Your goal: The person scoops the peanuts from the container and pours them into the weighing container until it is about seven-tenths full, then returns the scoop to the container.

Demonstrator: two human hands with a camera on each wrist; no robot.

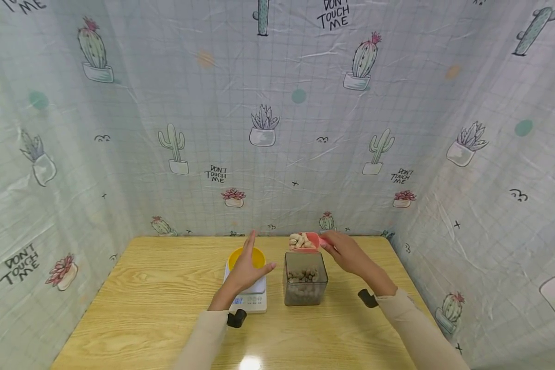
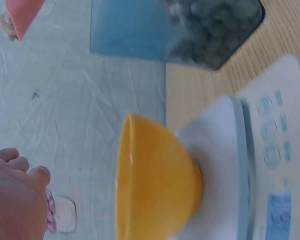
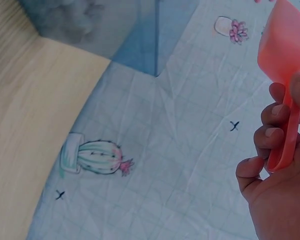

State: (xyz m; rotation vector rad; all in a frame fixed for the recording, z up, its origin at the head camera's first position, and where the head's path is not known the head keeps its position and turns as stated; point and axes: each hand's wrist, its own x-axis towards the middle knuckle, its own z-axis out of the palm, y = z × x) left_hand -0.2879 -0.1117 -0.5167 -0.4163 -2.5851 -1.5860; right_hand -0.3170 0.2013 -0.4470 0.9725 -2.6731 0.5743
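Note:
My right hand [image 1: 347,253] grips the handle of a pinkish-red scoop [image 3: 285,42] heaped with peanuts in shells [image 1: 300,240]. The scoop hangs just above the back of a dark see-through square container [image 1: 305,293], which holds more peanuts [image 1: 302,276]. Over the kitchen scale [image 1: 257,303] my left hand [image 1: 243,271] hovers with fingers extended and the thumb spread, holding nothing. Beneath and behind it, a yellow bowl [image 2: 160,180] sits on the scale's platform. The scale's display [image 2: 279,215] is lit, its digits too blurred to read surely.
The wooden table [image 1: 166,288] carries the scale left of the container. A curtain [image 1: 277,169] printed with cacti hangs behind the table's back edge and along both sides. Dark wrist mounts [image 1: 236,318] are strapped at both wrists.

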